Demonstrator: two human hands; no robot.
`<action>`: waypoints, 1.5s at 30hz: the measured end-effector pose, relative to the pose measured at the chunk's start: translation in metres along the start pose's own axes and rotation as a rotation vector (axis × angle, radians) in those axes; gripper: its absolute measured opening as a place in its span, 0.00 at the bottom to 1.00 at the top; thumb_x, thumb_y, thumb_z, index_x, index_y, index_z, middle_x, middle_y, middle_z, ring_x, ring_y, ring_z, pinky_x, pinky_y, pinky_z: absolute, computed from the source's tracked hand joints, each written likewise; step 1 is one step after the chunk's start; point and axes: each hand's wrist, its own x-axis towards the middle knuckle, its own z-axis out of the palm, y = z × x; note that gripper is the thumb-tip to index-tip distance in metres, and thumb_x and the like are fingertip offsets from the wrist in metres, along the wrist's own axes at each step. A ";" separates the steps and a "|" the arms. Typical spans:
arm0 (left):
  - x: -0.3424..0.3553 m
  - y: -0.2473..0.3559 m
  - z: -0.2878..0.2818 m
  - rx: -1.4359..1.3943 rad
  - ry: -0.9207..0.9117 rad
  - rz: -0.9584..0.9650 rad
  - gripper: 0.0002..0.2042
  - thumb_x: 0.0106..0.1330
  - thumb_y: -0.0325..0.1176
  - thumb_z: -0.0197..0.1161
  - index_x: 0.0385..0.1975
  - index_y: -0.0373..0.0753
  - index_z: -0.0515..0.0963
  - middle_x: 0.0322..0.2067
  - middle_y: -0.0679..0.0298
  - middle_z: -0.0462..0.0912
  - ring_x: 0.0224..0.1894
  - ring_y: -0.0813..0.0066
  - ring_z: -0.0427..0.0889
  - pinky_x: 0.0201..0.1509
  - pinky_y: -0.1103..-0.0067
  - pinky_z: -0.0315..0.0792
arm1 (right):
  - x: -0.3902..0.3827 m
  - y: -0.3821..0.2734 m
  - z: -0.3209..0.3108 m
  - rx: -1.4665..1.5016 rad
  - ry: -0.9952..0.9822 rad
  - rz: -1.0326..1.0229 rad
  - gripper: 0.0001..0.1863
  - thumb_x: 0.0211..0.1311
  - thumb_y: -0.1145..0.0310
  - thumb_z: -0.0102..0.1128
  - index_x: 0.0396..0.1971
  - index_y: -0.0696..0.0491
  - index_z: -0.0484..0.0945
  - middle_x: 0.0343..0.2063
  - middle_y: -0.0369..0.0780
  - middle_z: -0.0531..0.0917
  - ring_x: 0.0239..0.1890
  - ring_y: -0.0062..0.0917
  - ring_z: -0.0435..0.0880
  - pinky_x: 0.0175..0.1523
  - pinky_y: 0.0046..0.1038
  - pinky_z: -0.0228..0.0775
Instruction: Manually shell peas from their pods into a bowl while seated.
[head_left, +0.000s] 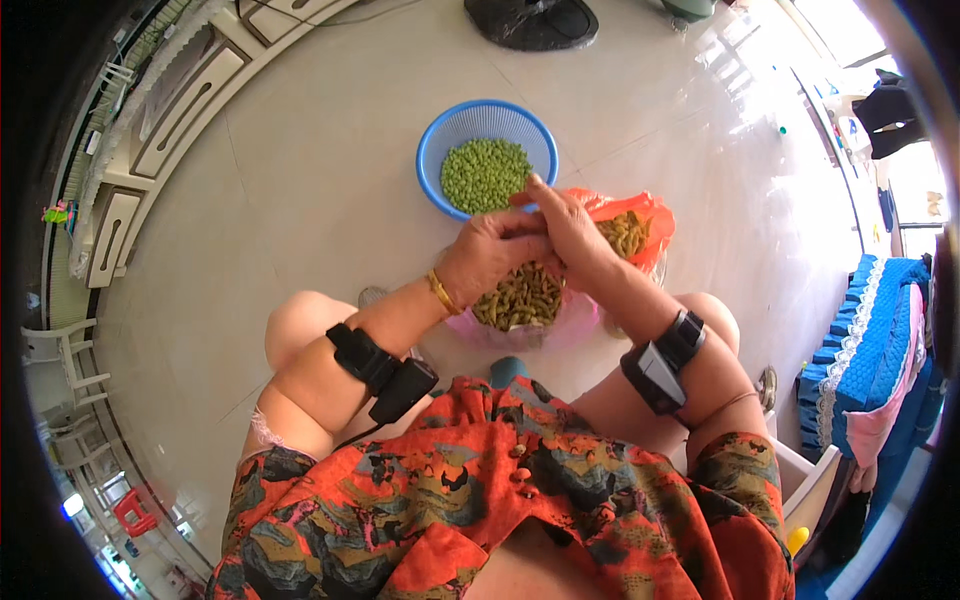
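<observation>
We find L hand [488,258] & R hand [578,238] meeting, fingers bent but contents hidden (can't tell if gripping), pods [517,303] approx. 6 o'clock from them, green beans [485,175] in blue basket [421,165] approx. 11; light thumb pressure, hands low, rec'd vs. spillage.

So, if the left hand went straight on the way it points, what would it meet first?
Most likely the right hand, just ahead of the left hand; whether they touch is hard to tell.

Green beans [485,178] in blue basket [490,119]
</observation>
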 end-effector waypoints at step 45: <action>0.013 -0.001 -0.017 -0.259 -0.083 -0.302 0.17 0.64 0.47 0.52 0.18 0.43 0.65 0.12 0.76 0.57 0.14 0.88 0.54 0.15 0.88 0.48 | -0.018 -0.004 -0.031 0.123 -0.225 0.055 0.11 0.55 0.69 0.43 0.20 0.58 0.72 0.10 0.35 0.69 0.07 0.16 0.60 0.11 0.18 0.48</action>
